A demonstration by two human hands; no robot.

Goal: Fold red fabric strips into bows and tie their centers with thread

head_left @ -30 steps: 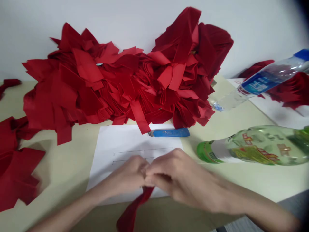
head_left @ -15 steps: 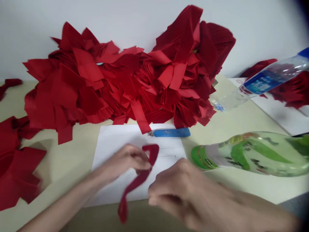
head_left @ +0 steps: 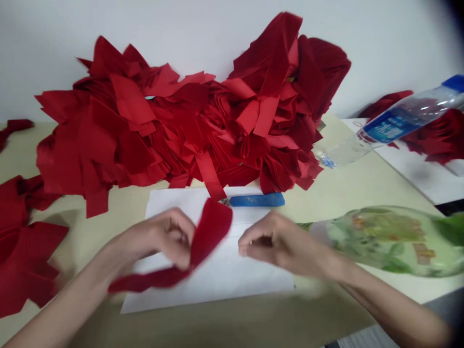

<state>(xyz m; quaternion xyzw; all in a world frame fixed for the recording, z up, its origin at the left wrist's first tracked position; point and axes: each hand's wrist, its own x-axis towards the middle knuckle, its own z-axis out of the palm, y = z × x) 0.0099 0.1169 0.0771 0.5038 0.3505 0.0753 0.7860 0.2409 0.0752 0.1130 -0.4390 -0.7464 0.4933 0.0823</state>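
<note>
My left hand pinches a red fabric strip near its middle. One end of the strip rises to the right of the fingers, and the other trails to the left, slightly blurred. Across a gap, my right hand is closed in a pinch; whatever its fingertips hold, if anything, is too small to make out. Both hands are over a sheet of white paper with thin drawn lines. At the paper's far edge lies a blue-handled tool with a small metal tip.
A large heap of red fabric strips runs along the wall. More red pieces lie at left. On the right, a clear bottle with a blue label and a green-patterned bottle lie on their sides. Another red pile sits behind.
My left hand has shifted left, and the strip has swung round to trail leftward. My right hand has drawn up and away from the camera. The green-patterned bottle has rolled, showing another side.
</note>
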